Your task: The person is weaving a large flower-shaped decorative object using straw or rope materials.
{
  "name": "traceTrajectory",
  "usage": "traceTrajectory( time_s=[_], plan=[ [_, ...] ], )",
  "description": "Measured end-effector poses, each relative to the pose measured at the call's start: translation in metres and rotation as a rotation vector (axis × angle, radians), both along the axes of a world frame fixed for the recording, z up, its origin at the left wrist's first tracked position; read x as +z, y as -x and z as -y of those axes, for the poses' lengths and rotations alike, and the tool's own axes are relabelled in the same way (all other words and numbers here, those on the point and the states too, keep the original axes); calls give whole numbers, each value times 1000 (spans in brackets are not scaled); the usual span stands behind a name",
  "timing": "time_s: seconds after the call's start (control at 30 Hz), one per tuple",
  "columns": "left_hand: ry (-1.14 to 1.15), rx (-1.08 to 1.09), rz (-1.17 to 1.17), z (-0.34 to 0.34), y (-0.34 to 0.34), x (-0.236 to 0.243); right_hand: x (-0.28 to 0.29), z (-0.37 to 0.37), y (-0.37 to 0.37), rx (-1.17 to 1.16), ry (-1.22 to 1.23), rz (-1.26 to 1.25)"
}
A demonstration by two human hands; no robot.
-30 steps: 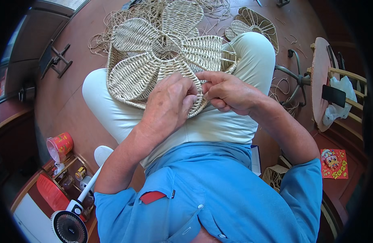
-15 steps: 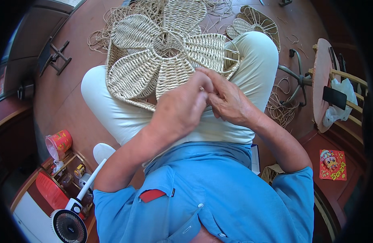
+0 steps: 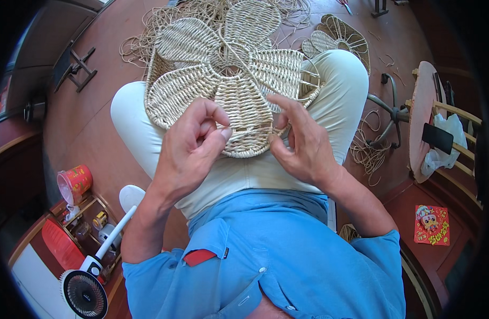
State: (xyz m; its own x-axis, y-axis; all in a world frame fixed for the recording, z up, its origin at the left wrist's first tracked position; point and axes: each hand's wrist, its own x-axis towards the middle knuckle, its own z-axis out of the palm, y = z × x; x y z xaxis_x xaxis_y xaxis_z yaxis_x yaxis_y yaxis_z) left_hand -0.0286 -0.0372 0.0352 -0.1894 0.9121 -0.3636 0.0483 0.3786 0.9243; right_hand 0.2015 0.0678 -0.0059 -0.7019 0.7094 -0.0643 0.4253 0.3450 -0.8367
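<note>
Woven flower piece (image 3: 243, 101) lay across the person's lap, on cream trousers (image 3: 135, 114). Colour pale straw, with darker tan patches. Five broad, rounded petals stood around an open centre; weave close and ribbed, rows running across each petal. A thick, rope-like border edged the outer rim, clearest at the lower left, where a shaded side wall showed behind the petals. At the right end, bare looped cords left gaps in the frame. One loose strand (image 3: 238, 55) crossed the centre diagonally.

Left hand (image 3: 188, 146): thumb and forefinger nearly together at the left edge of the nearest petal; could not tell whether they pinched cord. Right hand (image 3: 311, 146): thumb at that petal's right edge, forefinger extended, the two spread apart; remaining fingers curled. Tangled cord (image 3: 135, 49) lay on the floor (image 3: 114, 66) beyond.
</note>
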Motion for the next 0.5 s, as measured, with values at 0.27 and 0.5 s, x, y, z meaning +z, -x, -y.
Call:
traceTrajectory(
  time_s=[0.27, 0.5],
  plan=[
    [-423, 143, -32, 23, 67, 73, 50, 4, 29, 272, 302, -238],
    [-414, 384, 169, 59, 161, 78, 33, -94, -53, -172, 720, -616]
  ],
)
